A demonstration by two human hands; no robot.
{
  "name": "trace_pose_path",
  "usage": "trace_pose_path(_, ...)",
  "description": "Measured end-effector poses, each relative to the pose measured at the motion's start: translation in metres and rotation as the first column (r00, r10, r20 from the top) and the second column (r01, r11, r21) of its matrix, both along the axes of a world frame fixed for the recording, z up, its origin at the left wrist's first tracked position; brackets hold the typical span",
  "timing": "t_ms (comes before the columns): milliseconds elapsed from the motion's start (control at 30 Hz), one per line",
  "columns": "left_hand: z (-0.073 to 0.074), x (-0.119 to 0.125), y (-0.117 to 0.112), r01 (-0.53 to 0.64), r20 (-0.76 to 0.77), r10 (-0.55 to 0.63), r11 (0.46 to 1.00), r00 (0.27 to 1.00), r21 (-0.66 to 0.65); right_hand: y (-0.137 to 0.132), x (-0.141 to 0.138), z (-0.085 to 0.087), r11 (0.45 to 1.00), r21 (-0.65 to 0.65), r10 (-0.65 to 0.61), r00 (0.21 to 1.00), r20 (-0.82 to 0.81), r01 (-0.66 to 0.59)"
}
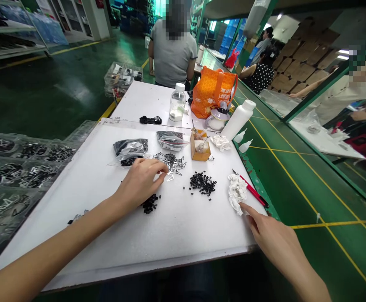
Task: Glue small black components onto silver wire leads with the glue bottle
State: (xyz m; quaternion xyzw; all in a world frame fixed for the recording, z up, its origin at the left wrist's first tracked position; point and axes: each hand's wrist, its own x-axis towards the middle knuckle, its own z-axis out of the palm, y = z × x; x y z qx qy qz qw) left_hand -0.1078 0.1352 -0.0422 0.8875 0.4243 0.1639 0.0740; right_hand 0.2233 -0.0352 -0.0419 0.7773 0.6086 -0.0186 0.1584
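Note:
My left hand (142, 181) reaches over the table to a pile of thin black and silver bent clips (172, 163). Its fingers are curled, thumb and forefinger close together at the pile's near edge; whatever they hold is too small to make out. Partly under that hand lies a heap of tiny black pieces (150, 204), and a second heap of black pieces (202, 183) is to its right. My right hand (274, 235) is at the right edge, fingers stretched out, its forefinger touching a crumpled white tissue (237, 193). A red craft knife (254, 191) lies beside the tissue.
Two plastic bags of black parts (131, 147) lie behind the piles, near a small yellow box (201, 149). A white bottle (239, 119), a clear jar (177, 102) and an orange bag (213, 92) stand farther back. Trays of clips (28, 167) flank the left; a person (173, 54) sits ahead.

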Motion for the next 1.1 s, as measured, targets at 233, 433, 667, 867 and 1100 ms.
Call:
trace_pose_path(233,-0.011,0.016,0.0,0.058,-0.111,-0.05,0.996,0.993,0.07,-0.008,0.009,-0.004,0.999,0.044,0.006,0.994,-0.111,-0.001)
trace_pose_path(433,-0.012,0.018,-0.001,0.049,-0.085,-0.044,0.997,0.995,0.061,-0.007,0.004,-0.007,0.995,0.053,-0.072,0.987,-0.143,0.08)
trace_pose_path(667,-0.007,0.019,-0.006,0.045,0.07,-0.038,0.994,0.997,-0.096,-0.003,0.009,0.0,0.998,-0.066,0.023,1.0,-0.003,-0.023)
trace_pose_path(867,0.018,0.015,-0.031,0.029,0.349,0.087,0.949,0.933,-0.314,-0.01,0.018,-0.004,0.996,-0.082,0.038,0.996,-0.086,-0.045)
trace_pose_path(1100,0.029,-0.003,-0.076,0.088,0.514,0.536,0.63,0.67,-0.772,-0.039,0.034,0.005,0.982,0.071,-0.12,0.866,-0.486,0.176)
